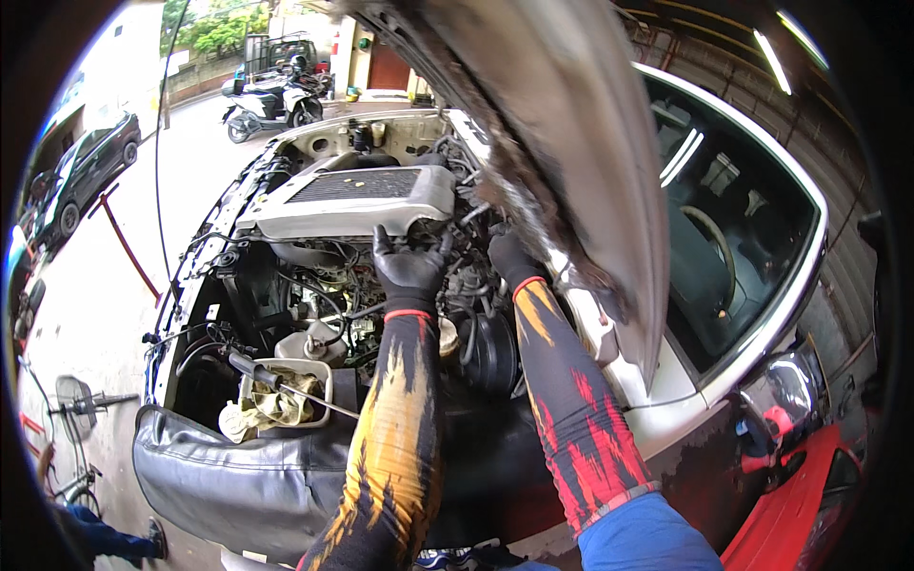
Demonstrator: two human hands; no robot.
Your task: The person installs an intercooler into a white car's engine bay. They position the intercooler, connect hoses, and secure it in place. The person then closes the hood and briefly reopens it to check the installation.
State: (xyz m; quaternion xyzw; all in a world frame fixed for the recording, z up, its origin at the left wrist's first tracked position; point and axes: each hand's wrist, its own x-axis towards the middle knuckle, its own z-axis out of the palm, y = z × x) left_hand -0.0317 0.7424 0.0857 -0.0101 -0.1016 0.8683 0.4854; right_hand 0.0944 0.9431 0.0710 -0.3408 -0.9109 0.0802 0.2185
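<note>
Silvery engine cover [354, 211], smooth around a dark ribbed panel [354, 186], lay just beyond the fingers of the left hand [409, 271]; these, black-gloved, stood spread at its near edge, any grip impossible to tell; the right hand [515, 257] had bent fingers, tips hidden, hold unclear; nearer than the left fingers, a pale, boxy container [329, 388] held crumpled, yellowish cloth [283, 409], spilling over its rim.
</note>
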